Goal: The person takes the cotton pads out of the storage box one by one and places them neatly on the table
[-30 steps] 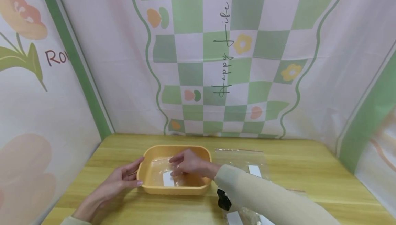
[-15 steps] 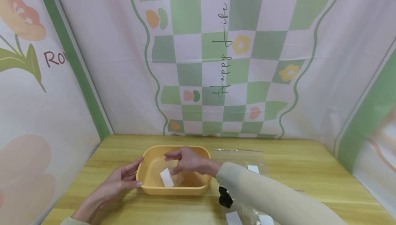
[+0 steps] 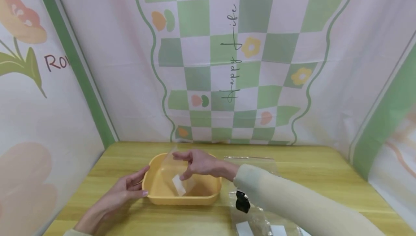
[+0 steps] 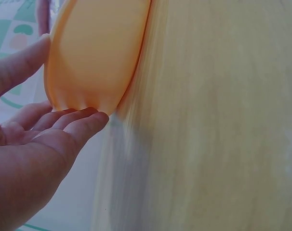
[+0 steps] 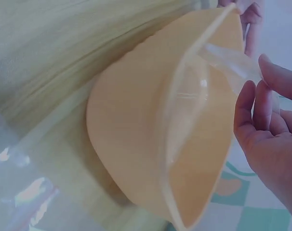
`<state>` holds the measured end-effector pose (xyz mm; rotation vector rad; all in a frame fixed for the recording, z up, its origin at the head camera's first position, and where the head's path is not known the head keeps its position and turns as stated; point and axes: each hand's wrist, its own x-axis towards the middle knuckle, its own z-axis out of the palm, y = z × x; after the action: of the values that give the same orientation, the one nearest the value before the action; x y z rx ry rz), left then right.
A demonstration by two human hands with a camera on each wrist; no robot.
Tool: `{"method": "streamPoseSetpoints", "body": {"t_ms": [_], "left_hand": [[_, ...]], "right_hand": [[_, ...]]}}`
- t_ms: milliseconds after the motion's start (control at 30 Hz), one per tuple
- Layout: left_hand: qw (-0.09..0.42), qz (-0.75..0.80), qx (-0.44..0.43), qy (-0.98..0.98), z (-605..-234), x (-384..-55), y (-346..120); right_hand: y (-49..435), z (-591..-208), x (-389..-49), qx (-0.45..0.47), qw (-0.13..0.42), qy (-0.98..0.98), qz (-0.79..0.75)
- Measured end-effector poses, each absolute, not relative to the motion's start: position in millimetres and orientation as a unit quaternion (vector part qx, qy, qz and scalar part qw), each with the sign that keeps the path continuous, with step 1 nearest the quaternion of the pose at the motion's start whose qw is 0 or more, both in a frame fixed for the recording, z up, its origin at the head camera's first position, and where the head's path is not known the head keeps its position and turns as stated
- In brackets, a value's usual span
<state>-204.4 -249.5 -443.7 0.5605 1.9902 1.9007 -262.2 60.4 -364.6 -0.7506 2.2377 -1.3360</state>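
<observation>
A yellow plastic tub [image 3: 182, 200] stands on the wooden table. Its left end is held between the thumb and fingers of my left hand [image 3: 121, 191]; the left wrist view shows that hand [image 4: 49, 137] against the tub's outer wall [image 4: 102, 43]. Over the tub, my right hand [image 3: 201, 162] pinches a clear plastic bag bearing a white label [image 3: 178, 185]. Up close in the right wrist view, thumb and fingertips of the right hand [image 5: 276, 125] meet on the thin film of the bag [image 5: 232, 60]. The bag's lower part hangs inside the tub.
Several clear zip bags with white labels [image 3: 244, 228] lie on the table to the right, partly beneath my right forearm. A black device [image 3: 242, 201] shows by my right cuff. A printed cloth [image 3: 247, 73] hangs behind the table's back edge.
My right hand has lifted the bag from lying in the tub until its top rises above the far rim; its label has tilted. My left hand keeps its place at the tub.
</observation>
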Motion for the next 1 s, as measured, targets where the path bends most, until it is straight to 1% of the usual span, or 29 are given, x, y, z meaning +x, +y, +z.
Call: {"method": "streamPoseSetpoints", "body": {"t_ms": [267,600,700,867,1000], "left_hand": [[0.161,0.656,0.195,0.711,-446.1,-206.9,-249.3],[0.154,0.664,0.203,0.703,-447.2,-206.5,-249.0],[0.155,0.665,0.204,0.701,-447.6,-205.7,-249.3],[0.155,0.666,0.207,0.699,-446.2,-205.4,-249.8],[0.154,0.664,0.207,0.702,-446.7,-205.5,-249.3]], "right_hand": [[81.8,-337.3,-260.9,-0.297,0.205,0.799,-0.481],[132.9,-290.7,-261.5,-0.301,0.184,0.809,-0.47],[152.3,-285.0,-259.9,-0.292,0.186,0.802,-0.486],[189.9,-279.8,-254.7,-0.269,0.169,0.804,-0.502],[221.6,-283.1,-251.8,-0.255,0.162,0.803,-0.514]]}}
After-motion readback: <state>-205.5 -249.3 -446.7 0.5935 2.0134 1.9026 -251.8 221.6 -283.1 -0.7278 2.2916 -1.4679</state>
